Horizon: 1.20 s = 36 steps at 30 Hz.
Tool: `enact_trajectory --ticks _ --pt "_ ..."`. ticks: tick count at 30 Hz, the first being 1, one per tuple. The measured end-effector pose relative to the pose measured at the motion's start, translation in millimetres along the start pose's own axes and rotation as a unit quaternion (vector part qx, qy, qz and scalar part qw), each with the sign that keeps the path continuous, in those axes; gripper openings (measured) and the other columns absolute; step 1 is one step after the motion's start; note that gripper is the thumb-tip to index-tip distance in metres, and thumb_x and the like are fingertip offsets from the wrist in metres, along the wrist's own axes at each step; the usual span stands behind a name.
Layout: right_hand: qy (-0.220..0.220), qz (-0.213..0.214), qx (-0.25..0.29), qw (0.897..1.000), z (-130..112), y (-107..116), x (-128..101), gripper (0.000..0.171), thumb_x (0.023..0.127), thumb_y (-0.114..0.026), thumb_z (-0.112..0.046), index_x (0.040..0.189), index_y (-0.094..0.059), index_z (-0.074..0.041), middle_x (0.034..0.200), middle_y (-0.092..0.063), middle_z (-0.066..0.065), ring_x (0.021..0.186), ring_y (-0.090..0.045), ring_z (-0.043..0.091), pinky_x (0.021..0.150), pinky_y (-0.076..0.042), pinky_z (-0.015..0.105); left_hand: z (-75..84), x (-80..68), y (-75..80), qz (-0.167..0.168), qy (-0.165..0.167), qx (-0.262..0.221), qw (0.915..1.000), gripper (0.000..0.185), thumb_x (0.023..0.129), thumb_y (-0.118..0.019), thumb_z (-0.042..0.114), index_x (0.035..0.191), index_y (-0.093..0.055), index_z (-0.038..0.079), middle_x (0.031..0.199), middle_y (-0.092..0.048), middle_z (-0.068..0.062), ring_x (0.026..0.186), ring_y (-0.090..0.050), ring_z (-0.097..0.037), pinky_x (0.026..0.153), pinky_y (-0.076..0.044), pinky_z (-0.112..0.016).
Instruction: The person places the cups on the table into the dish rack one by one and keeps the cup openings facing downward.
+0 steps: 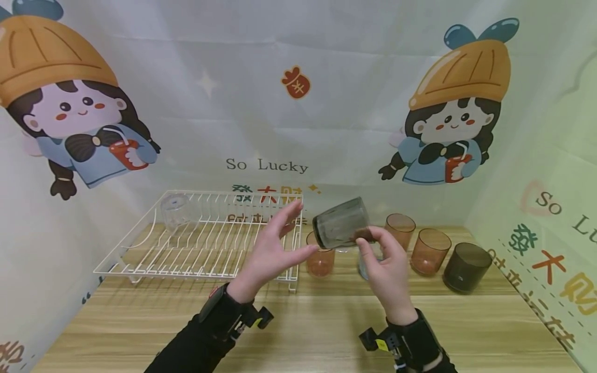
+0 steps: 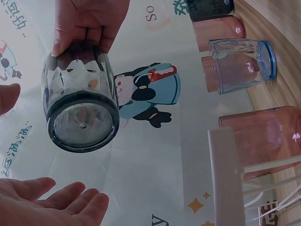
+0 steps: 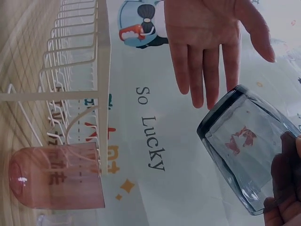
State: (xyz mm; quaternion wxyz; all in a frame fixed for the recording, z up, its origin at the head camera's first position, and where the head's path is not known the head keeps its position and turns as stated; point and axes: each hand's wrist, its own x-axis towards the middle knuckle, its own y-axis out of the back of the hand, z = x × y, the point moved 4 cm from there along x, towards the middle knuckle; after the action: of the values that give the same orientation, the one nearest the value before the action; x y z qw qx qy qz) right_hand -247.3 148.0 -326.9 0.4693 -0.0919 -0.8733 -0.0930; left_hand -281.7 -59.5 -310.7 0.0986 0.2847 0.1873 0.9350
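My right hand (image 1: 368, 242) grips a smoky grey glass (image 1: 339, 224) by its mouth end and holds it on its side above the table. The thick base points left. My left hand (image 1: 300, 230) is open just left of that base, fingers straight, thumb below, not touching it. In the left wrist view the grey glass (image 2: 81, 110) shows its round base, with the right hand (image 2: 89, 23) above it and my left fingers (image 2: 56, 205) below. In the right wrist view the left hand (image 3: 211, 42) spreads above the grey glass (image 3: 244, 146).
A white wire dish rack (image 1: 196, 272) sits at the left with a clear glass (image 1: 174, 211) in its far corner. Behind my hands stand pink glasses (image 1: 320, 260) (image 1: 430, 251), a clear blue-rimmed glass (image 2: 242, 63) and a dark glass (image 1: 466, 267). Printed fabric walls enclose the wooden table (image 1: 298, 336).
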Motion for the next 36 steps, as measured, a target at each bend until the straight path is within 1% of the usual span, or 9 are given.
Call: enact_trajectory --ticks 5,12,14,19,21,26,32,34,36 --pt "0.012 0.0 0.007 1.0 -1.3 -4.0 0.0 0.017 0.084 -0.058 0.014 0.099 -0.063 0.007 0.091 -0.063 0.02 0.092 -0.058 0.005 0.086 -0.046 0.015 1.7 1.4 -1.5 0.006 -0.005 -0.004 1.0 0.09 0.073 -0.081 0.023 0.148 -0.03 0.019 0.148 -0.038 0.0 0.135 -0.038 -0.016 0.111 -0.036 -0.035" --pt "0.003 0.003 0.021 1.0 -3.5 -7.3 0.7 0.015 0.086 -0.056 0.013 0.1 -0.062 0.009 0.093 -0.061 0.02 0.094 -0.058 0.005 0.087 -0.047 0.015 3.8 2.0 -4.2 0.018 -0.016 -0.021 0.9995 0.091 0.073 -0.081 0.019 0.148 -0.03 0.013 0.147 -0.04 -0.009 0.135 -0.039 -0.019 0.11 -0.037 -0.034" --pt "0.001 0.006 0.028 1.0 -4.2 -7.8 0.6 0.015 0.086 -0.056 0.013 0.1 -0.061 0.009 0.093 -0.062 0.017 0.094 -0.058 0.005 0.087 -0.047 0.015 3.9 2.5 -5.3 0.019 -0.017 -0.026 0.9993 0.091 0.073 -0.081 0.018 0.148 -0.03 0.013 0.147 -0.04 -0.01 0.135 -0.039 -0.019 0.11 -0.037 -0.033" --pt "-0.01 0.016 0.059 0.998 -5.5 -9.5 1.2 0.013 0.086 -0.055 0.014 0.099 -0.06 0.012 0.096 -0.062 -0.002 0.094 -0.058 0.006 0.087 -0.047 0.015 4.9 3.0 -7.2 0.026 -0.016 -0.042 0.9987 0.089 0.073 -0.081 0.017 0.147 -0.031 0.017 0.146 -0.042 -0.008 0.133 -0.041 -0.017 0.109 -0.039 -0.032" --pt "-0.015 0.021 0.07 0.997 -5.7 -10.0 1.6 0.012 0.087 -0.055 0.013 0.098 -0.059 0.013 0.096 -0.062 -0.007 0.093 -0.059 0.006 0.087 -0.047 0.015 5.6 3.1 -8.3 0.028 -0.019 -0.05 0.9982 0.089 0.073 -0.081 0.017 0.147 -0.032 0.016 0.145 -0.042 -0.008 0.133 -0.042 -0.018 0.108 -0.039 -0.032" --pt "-0.025 0.03 0.097 0.994 -5.0 -11.6 1.8 0.012 0.088 -0.055 0.011 0.099 -0.058 0.015 0.096 -0.063 -0.007 0.091 -0.059 0.007 0.089 -0.046 0.017 6.6 3.3 -11.4 0.027 -0.027 -0.079 0.9961 0.087 0.072 -0.08 0.013 0.146 -0.033 0.012 0.144 -0.043 -0.009 0.131 -0.043 -0.02 0.107 -0.041 -0.03" --pt "-0.047 0.036 0.105 0.993 -2.6 -12.3 -0.4 0.013 0.09 -0.055 0.006 0.1 -0.057 0.015 0.096 -0.063 -0.007 0.092 -0.058 0.008 0.094 -0.045 0.019 5.7 2.5 -13.9 0.024 -0.017 -0.12 0.9924 0.087 0.074 -0.079 0.01 0.147 -0.031 0.014 0.139 -0.045 -0.006 0.127 -0.046 -0.02 0.104 -0.043 -0.026" --pt "-0.058 0.039 0.104 0.992 -1.9 -12.3 -1.1 0.014 0.091 -0.056 0.003 0.1 -0.057 0.014 0.096 -0.063 -0.007 0.09 -0.057 0.008 0.09 -0.045 0.019 5.3 2.7 -14.8 0.021 -0.013 -0.13 0.9912 0.087 0.074 -0.079 0.009 0.146 -0.031 0.015 0.137 -0.045 -0.006 0.125 -0.047 -0.021 0.103 -0.044 -0.025" --pt "-0.074 0.044 0.107 0.99 -1.1 -12.4 -1.5 0.015 0.091 -0.056 0.001 0.1 -0.057 0.013 0.095 -0.063 -0.007 0.087 -0.056 0.008 0.083 -0.046 0.018 4.9 3.0 -15.7 0.018 -0.012 -0.139 0.99 0.087 0.073 -0.079 0.008 0.146 -0.032 0.017 0.136 -0.046 -0.007 0.124 -0.048 -0.021 0.102 -0.045 -0.026"
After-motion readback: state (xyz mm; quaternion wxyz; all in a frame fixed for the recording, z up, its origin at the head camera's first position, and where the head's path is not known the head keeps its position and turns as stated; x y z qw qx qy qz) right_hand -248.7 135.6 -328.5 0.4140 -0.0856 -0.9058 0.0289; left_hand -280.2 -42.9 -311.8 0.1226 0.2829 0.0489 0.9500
